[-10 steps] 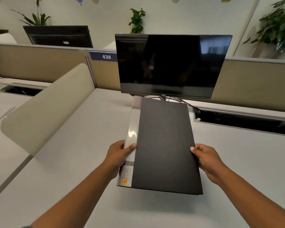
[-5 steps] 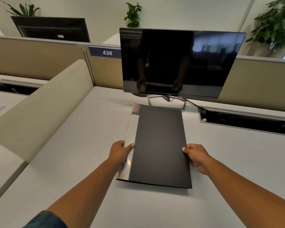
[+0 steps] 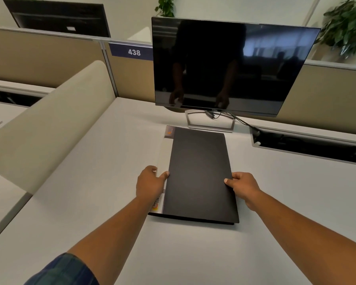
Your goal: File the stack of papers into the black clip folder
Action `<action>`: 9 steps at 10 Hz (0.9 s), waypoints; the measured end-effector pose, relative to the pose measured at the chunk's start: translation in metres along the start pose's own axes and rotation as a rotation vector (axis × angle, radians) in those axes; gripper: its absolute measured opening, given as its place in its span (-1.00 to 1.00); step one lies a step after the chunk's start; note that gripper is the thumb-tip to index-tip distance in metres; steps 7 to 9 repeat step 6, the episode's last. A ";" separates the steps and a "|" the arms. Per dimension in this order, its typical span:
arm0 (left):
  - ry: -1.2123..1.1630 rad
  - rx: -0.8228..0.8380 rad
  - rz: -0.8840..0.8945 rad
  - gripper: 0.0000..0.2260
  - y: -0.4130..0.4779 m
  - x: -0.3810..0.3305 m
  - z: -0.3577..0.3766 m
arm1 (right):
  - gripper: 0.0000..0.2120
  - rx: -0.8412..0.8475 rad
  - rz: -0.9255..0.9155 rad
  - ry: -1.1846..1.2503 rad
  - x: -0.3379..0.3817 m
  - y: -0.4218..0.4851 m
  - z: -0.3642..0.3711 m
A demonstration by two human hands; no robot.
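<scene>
The black clip folder (image 3: 197, 173) lies closed and flat on the white desk (image 3: 90, 182), its long side running away from me. A pale label strip runs down its left spine. My left hand (image 3: 150, 184) grips the spine edge, thumb on top of the cover. My right hand (image 3: 243, 186) grips the right edge, thumb also on the cover. No loose papers show; whatever is inside the folder is hidden.
A dark monitor (image 3: 230, 66) on a metal stand (image 3: 210, 124) sits just behind the folder, its cable trailing right to a cable tray slot (image 3: 308, 147). A beige curved divider (image 3: 49, 122) borders the desk on the left. Partition walls stand at the back.
The folder has come down from a raised, tilted hold to lie flat on the desk, farther from me and near the monitor stand. Both hands kept their grip.
</scene>
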State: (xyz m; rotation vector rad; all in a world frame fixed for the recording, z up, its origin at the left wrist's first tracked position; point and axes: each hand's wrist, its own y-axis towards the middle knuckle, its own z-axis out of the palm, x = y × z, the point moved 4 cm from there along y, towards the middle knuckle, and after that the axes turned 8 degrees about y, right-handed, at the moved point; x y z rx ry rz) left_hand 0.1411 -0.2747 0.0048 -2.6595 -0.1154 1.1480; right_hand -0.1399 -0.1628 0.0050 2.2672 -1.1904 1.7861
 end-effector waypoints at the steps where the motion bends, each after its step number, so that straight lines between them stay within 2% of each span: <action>1: 0.088 -0.031 0.044 -0.51 -0.004 -0.003 0.002 | -0.75 -0.036 0.004 -0.028 -0.004 -0.005 -0.001; 2: 0.144 -0.063 0.099 -0.51 -0.012 -0.002 0.004 | -0.50 -0.103 0.016 -0.141 -0.006 -0.009 -0.004; 3: 0.240 -0.091 0.166 -0.53 -0.020 -0.001 0.006 | -0.42 -0.097 -0.027 -0.298 -0.007 -0.015 -0.004; 6: 0.405 -0.191 0.376 -0.52 -0.042 -0.025 0.015 | -0.43 -0.100 -0.124 -0.350 -0.018 -0.026 -0.019; 9: 0.405 -0.191 0.376 -0.52 -0.042 -0.025 0.015 | -0.43 -0.100 -0.124 -0.350 -0.018 -0.026 -0.019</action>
